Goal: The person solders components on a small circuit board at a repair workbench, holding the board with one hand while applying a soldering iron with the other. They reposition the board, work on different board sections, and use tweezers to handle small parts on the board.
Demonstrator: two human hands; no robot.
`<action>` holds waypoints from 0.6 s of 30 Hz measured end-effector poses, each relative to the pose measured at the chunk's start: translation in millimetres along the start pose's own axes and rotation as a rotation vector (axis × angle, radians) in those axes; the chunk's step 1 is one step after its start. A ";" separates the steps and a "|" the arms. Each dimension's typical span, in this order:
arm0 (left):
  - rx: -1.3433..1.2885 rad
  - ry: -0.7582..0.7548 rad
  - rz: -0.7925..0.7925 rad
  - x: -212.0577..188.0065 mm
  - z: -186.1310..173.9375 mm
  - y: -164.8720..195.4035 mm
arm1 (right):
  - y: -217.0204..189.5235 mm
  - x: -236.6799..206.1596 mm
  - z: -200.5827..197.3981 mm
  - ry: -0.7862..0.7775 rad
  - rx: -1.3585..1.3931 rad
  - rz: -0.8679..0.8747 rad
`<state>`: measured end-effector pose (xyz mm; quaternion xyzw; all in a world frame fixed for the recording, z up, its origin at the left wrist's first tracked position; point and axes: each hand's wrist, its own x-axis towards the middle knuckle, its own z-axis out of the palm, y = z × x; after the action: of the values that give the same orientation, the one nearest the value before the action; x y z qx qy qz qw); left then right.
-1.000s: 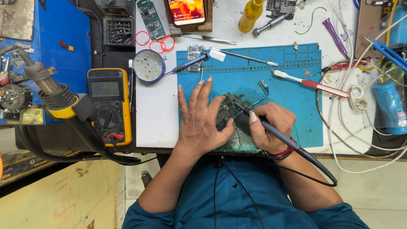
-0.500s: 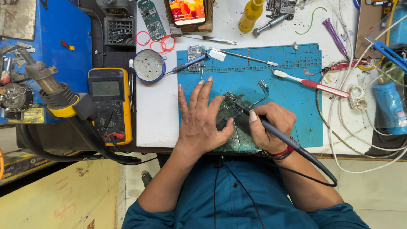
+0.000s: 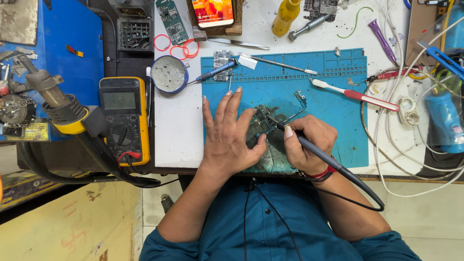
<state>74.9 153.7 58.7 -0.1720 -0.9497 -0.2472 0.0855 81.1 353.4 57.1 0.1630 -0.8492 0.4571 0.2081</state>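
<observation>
— Where is the circuit board (image 3: 263, 121) found?
— It is laid on the blue work mat (image 3: 333, 96), near the mat's front middle, and is partly covered by the left hand (image 3: 227, 137). A thin flex strip is seen running from it up to the right.

— How is the board held?
— It is pinned flat under the left hand: the fingers are spread and extended, nothing is gripped, and the thumb is pressed against the board's near edge.

— And the right hand (image 3: 307, 145)?
— It is closed narrowly, pen-fashion, around a dark soldering iron (image 3: 319, 152). The tip is brought down onto the board just beside the left thumb; whether metal is actually touched cannot be told. The iron's cable is looped off past the wrist, where a red band is worn.

— What is placed around them?
— A white-and-red toothbrush (image 3: 355, 95) is laid on the mat to the right. At the mat's far edge a blue-handled screwdriver (image 3: 212, 75) and a long metal tool (image 3: 275, 63) are set. A round tin (image 3: 168, 74) is kept just left of the mat, with a yellow multimeter (image 3: 124, 118) further left and a hot-air handpiece (image 3: 60, 104) beyond it. A phone (image 3: 212, 12) with its screen lit and a yellow bottle (image 3: 285, 17) are stood well apart, at the far side of the bench.
</observation>
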 end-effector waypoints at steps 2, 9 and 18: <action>0.000 -0.001 -0.001 -0.2 0.2 -0.1 | 0.0 -0.3 0.2 -0.001 -0.003 0.004; 0.001 -0.003 0.000 -1.3 0.8 -0.2 | -0.5 -1.2 -0.1 0.004 0.000 0.007; 0.010 0.003 0.002 -2.0 2.0 0.4 | 0.1 -1.0 -1.6 -0.021 0.003 0.003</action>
<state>76.7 154.4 56.7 -0.1720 -0.9507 -0.2426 0.0878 82.2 354.9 57.4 0.1667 -0.8510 0.4569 0.1984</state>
